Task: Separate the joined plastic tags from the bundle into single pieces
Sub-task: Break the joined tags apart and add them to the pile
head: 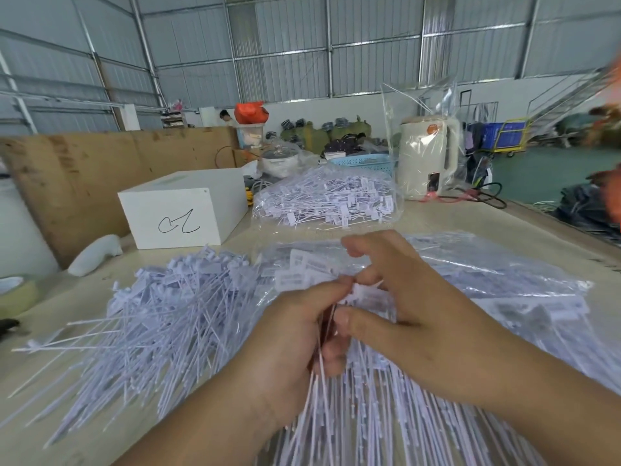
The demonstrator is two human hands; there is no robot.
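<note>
We observe both hands meeting over the middle of the table (437, 216). The left hand (295, 334) has its fingers curled round a bundle of joined tags (336, 408), whose thin white stems fan down toward the near edge of the view. The right hand (400, 297) pinches at the flat heads of that same bundle, thumb and forefinger closed on the plastic where the left fingertips also press — its remaining fingers are bent and raised above the work. We cannot tell how many tags sit within that pinch.

To the left of the hands lies a loose heap of tags (161, 317), heads toward the far side, stems spread toward us. Under and to the right of the hands we note clear plastic bags of tags (504, 297) lying flat on the table. Farther back rests another filled bag (326, 196), mounded and sealed in clear film.

Also recorded — a white box (188, 210) with a handwritten mark on its face, at the left rear; a cream kettle (430, 156) wrapped in a clear bag at the right rear; a blue basket (366, 163) just left of the kettle; and a tape roll (16, 294) at the far left edge.
</note>
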